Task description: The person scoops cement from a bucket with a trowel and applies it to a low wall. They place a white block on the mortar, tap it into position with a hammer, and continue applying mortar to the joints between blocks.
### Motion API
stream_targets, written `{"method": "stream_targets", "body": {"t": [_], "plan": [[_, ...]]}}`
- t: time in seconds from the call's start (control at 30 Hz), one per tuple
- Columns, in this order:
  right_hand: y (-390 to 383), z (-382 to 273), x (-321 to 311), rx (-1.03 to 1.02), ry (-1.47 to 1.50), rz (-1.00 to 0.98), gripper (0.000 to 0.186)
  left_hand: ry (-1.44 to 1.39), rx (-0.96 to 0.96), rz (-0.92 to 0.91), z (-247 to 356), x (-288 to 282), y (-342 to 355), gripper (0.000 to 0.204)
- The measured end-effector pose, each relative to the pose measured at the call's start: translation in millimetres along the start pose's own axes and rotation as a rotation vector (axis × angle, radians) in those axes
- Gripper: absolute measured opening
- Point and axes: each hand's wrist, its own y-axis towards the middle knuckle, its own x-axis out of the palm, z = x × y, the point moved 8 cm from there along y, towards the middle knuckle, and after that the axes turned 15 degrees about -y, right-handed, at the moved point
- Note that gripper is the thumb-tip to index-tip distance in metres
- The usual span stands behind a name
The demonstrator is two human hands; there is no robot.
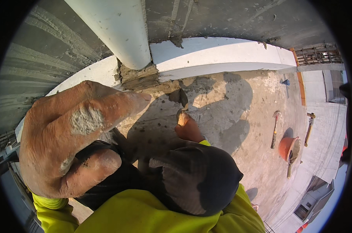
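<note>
Large and close at the left, my left hand (63, 143) is raised with the index finger stretched out and the thumb apart from it. It grips nothing; a dab of grey mortar (86, 121) sticks to its index finger. Lower, near the middle, my right hand (190, 130) is wrapped round the handle of a small trowel (179, 97). The trowel's dark blade points toward the base of the wall. Beyond my left hand, a thick white pipe (117, 33) comes down into a gap in the white ledge. Rough mortar (139, 73) surrounds the pipe's foot.
A white ledge (222, 54) runs along a grey, mortar-streaked wall (238, 19). On the concrete floor to the right lie a hammer (275, 130) and a small blue object (286, 82). An orange bucket (286, 146) holds mortar; another long-handled tool (310, 129) lies beyond it.
</note>
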Motion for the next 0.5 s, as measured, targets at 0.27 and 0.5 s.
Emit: {"method": "stream_targets", "body": {"t": [0.27, 0.5], "plan": [[-1, 6, 2, 0.044, -0.03, -0.106, 0.057, -0.052, 0.016, 0.087, -3, -2, -2, 0.054], [-14, 43, -48, 0.027, 0.061, -0.113, 0.048, -0.016, -0.018, 0.088, -8, -8, -9, 0.052]]}}
